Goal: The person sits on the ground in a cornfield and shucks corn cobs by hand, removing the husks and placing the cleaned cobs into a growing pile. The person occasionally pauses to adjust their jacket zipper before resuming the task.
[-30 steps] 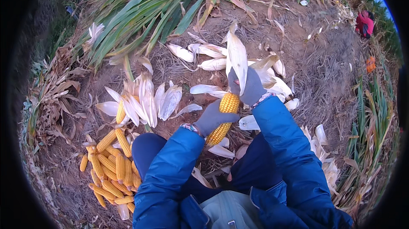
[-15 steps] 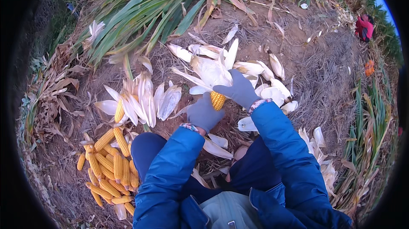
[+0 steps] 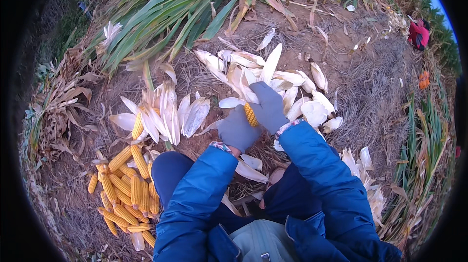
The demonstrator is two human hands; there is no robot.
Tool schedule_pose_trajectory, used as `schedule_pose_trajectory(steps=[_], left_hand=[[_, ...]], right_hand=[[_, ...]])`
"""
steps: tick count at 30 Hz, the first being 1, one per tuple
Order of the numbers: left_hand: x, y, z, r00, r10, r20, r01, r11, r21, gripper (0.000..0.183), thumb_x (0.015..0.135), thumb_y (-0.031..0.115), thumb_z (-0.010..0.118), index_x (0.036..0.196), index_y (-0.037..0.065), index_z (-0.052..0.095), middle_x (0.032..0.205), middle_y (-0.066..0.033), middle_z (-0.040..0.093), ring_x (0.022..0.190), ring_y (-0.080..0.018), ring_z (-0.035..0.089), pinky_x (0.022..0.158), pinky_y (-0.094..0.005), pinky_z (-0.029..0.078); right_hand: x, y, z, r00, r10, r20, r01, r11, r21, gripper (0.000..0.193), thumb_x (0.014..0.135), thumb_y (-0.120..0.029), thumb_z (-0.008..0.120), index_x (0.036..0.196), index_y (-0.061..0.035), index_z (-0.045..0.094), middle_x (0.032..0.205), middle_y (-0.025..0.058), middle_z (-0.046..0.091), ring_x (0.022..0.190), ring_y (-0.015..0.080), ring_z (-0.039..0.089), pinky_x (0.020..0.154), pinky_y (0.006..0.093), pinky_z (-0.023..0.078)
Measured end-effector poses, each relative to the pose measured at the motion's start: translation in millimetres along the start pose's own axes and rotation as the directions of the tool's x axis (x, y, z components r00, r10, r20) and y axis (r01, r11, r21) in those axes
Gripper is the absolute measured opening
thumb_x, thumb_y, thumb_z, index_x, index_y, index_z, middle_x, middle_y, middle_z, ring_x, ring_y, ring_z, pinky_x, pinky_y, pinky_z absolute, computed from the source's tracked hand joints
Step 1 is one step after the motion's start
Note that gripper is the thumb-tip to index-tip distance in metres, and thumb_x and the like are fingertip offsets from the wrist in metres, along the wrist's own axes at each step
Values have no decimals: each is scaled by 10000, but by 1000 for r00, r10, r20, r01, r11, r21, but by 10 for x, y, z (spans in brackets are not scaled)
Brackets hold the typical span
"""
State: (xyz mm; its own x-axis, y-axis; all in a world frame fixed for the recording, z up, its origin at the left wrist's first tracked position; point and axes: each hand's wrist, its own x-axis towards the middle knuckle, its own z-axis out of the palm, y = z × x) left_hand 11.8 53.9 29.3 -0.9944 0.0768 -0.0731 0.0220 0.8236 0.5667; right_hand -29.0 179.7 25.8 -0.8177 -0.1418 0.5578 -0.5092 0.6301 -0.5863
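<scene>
Clasping corn ear (image 3: 250, 115) between left grip (image 3: 239, 127) and right grip (image 3: 267, 106); might lose hold through sliding in gloves (image 3: 277, 114) or uneven twisting, dropping it onto ground (image 3: 264, 147) below or pale husks (image 3: 238, 79) just beyond

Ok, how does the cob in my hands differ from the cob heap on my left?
The held cob is gripped between your left hand and right hand; the cob heap lies on the ground. Your hands cover much of the held cob, while several in the cob heap show nearly full length. The held cob is single; the cob heap has many. Both are yellow.
</scene>
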Motion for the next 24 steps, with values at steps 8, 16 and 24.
schedule_pose_trajectory(steps=[8,16,24], left_hand=[[0,-100,58,1000,7,13,-7,998,-56,645,601,340,781,1065,13,477,1008,-203,557,851,-355,632,723,-429,523],[-58,-54,177,992,122,-40,-118,988,99,640,620,337,776,1089,16,483,1015,-193,551,862,-342,626,727,-417,521],[112,-254,247,932,165,323,189,539,-821,608,670,235,759,1141,-57,511,954,-166,623,828,-236,637,684,-344,517]], right_hand=[[97,-57,-118,887,398,234,-415,909,26,586,795,-356,678,1195,41,519,1112,222,604,1030,351,589,888,383,459],[15,199,29,967,222,126,-206,970,-128,498,776,-323,679,1182,-57,568,1064,209,611,964,377,592,851,407,458],[130,187,-96,748,632,205,-388,165,907,341,876,-121,614,1178,27,558,1033,73,639,896,145,606,799,263,468]])
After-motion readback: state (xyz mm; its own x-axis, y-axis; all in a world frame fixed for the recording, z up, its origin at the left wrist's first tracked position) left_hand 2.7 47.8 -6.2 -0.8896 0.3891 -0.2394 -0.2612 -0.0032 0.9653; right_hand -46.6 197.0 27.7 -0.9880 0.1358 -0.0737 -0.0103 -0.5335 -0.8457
